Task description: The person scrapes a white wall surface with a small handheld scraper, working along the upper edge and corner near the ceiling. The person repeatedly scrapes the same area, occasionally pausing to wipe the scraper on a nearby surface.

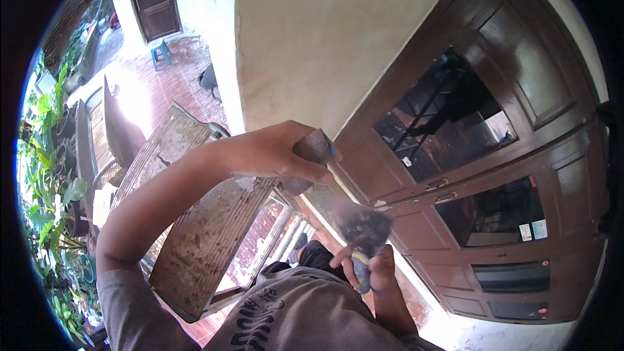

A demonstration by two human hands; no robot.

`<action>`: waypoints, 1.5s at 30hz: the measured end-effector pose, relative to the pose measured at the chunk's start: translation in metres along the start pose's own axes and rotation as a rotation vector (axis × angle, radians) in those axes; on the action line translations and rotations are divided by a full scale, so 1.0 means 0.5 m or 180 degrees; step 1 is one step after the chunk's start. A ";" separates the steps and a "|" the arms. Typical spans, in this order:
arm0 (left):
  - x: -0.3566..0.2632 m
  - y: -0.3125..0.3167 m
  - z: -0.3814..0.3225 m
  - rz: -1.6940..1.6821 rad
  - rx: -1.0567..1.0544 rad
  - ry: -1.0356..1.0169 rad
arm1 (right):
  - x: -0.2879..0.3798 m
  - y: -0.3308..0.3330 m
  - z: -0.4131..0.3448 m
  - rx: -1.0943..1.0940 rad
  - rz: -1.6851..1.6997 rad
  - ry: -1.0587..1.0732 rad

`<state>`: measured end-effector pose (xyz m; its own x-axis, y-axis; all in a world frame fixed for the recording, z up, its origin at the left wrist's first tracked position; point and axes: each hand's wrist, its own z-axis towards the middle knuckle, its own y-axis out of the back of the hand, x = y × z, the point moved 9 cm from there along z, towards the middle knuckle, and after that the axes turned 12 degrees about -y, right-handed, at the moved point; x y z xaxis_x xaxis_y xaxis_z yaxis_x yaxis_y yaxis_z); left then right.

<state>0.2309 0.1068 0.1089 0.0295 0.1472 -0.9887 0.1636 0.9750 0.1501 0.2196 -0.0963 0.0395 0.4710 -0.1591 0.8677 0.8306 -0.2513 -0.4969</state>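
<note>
My left hand (287, 153) reaches across the upper middle, fingers bent around a flat grey-brown piece (313, 146) with a bit of blue at its edge. Whether that piece is a sheet or a blade, I cannot tell. Lower down and to the right, near my body, my right hand (382, 273) grips the grey and yellow handle of a wide scraper (365, 229). The scraper's blade points up towards my left hand and is blurred. Under my left forearm stands a worn wooden stand (209, 243), its ridged boards spotted with pale stains.
A cream wall (331, 44) rises ahead, beside brown wooden doors (419, 224) with glass panes. Beyond the stand are a wood and cane chair (105, 131) and a blue plastic stool (161, 55) on red tiles. Potted plants (53, 190) line the left side.
</note>
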 end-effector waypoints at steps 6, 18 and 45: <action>0.002 -0.039 -0.002 0.0007 0.0467 -0.0165 | 0.075 -0.031 0.005 -0.1134 -0.3534 0.0841; 0.018 -0.067 -0.008 0.0263 0.0763 -0.0472 | 0.058 -0.045 0.001 -0.0966 -0.3394 0.1108; 0.030 -0.033 0.007 -0.0500 -0.0090 -0.0309 | 0.088 -0.036 -0.037 -0.1044 -0.4039 0.2374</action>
<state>0.2321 0.0924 0.0917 0.1010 -0.0227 -0.9946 0.1459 0.9893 -0.0078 0.2199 -0.1165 0.0860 -0.8266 -0.0880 0.5558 0.4100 -0.7707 0.4877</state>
